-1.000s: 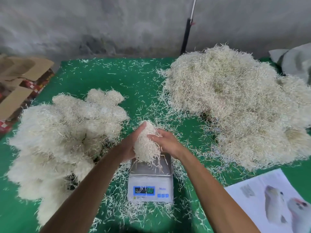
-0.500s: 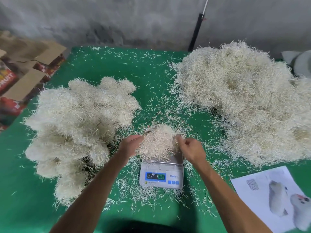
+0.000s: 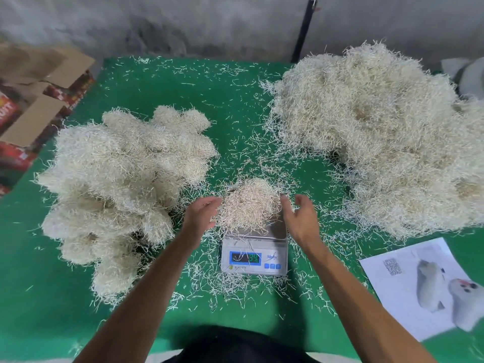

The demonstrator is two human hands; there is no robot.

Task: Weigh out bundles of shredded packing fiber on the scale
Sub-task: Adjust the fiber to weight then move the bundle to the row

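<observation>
Head view, the only one: a bundle of shredded fiber point(image 3: 250, 203) sits on the pan of a small digital scale point(image 3: 254, 247) at the middle of the green desk point(image 3: 162, 82). The left hand point(image 3: 200, 213) is just beside the bundle's left edge, fingers relaxed and lightly touching the strands, holding nothing. The right hand point(image 3: 300, 218) is at the bundle's right edge with its grip wide and fingers spread; it pinches nothing, and its fingertips are at most brushing the outer strands. The scale's lit display point(image 3: 245, 257) shows digits, but they are too blurred to read with any confidence.

To the left lies a heap of rounded, already formed bundles point(image 3: 123, 179), several deep. To the right is a much larger loose pile of fiber point(image 3: 379, 137), not yet shaped. Stray strands litter the desk all round the scale. A printed sheet point(image 3: 424, 286) with a code and pictures lies at the lower right, and cardboard boxes point(image 3: 39, 100) stand off the desk's left edge.

Judging by the two heaps, a fair share of bundles appears done, yet the greater mass of fiber is left to portion. The present bundle looks to be at the weighing step itself: set down and released, waiting on the reading before it can join the heap on the left or be adjusted.
</observation>
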